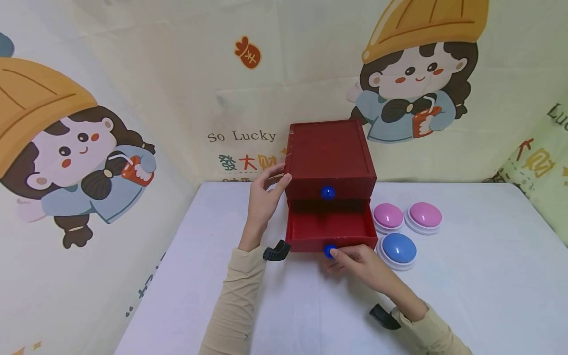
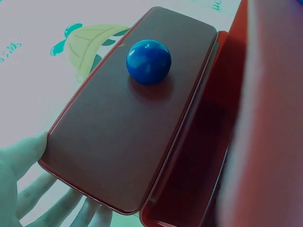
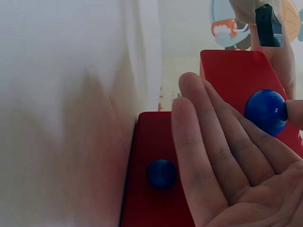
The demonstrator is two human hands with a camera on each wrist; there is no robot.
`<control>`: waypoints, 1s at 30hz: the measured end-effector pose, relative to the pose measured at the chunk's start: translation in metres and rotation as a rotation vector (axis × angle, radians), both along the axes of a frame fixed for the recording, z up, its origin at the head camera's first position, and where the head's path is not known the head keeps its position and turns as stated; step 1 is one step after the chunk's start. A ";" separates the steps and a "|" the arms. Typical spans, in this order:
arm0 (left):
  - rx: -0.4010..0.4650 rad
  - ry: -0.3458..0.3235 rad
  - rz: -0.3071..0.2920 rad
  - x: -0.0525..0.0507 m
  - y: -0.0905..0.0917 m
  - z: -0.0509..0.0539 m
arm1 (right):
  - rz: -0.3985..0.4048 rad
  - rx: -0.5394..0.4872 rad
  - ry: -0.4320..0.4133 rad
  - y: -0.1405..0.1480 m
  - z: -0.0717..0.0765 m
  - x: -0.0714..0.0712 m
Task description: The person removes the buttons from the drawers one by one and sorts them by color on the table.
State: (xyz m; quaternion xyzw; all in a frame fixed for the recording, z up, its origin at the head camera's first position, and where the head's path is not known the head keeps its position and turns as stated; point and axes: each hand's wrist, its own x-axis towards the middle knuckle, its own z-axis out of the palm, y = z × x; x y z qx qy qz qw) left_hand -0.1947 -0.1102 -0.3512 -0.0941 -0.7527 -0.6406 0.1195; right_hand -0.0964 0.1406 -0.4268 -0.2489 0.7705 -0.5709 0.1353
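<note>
A red two-drawer cabinet (image 1: 330, 150) has its lower drawer (image 1: 306, 245) pulled out and its upper one closed. My left hand (image 1: 263, 202) rests at the cabinet's left side, thumb at the front corner; the left wrist view shows that thumb and spread fingers (image 2: 61, 205) along the edge of the upper front (image 2: 123, 127). With the thumb of my right hand (image 1: 370, 266) I touch the lower drawer's blue knob (image 1: 329, 250). In the right wrist view the thumb tip meets the knob (image 3: 266, 112), while the other fingers (image 3: 213, 137) stretch out straight beside it.
Two pink domed buttons (image 1: 388, 215) (image 1: 425, 215) and a blue one (image 1: 399, 248) stand on the white table (image 1: 479, 276) right of the cabinet, the blue one close to my right hand. Behind the cabinet hangs a printed cloth (image 1: 177, 98).
</note>
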 end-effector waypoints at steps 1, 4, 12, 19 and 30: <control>0.000 -0.002 -0.003 0.003 0.001 0.004 | -0.004 0.003 0.001 0.000 0.000 -0.001; 0.002 -0.020 -0.009 0.012 0.004 0.016 | -0.014 0.006 0.003 0.000 0.000 -0.003; -0.004 -0.037 -0.016 0.021 0.007 0.030 | -0.016 0.003 -0.006 -0.001 -0.002 -0.008; 0.005 -0.038 -0.016 0.021 0.006 0.029 | -0.021 0.003 0.004 -0.002 -0.004 -0.014; 0.006 -0.044 -0.013 0.021 0.006 0.030 | -0.023 -0.026 0.014 -0.003 -0.007 -0.025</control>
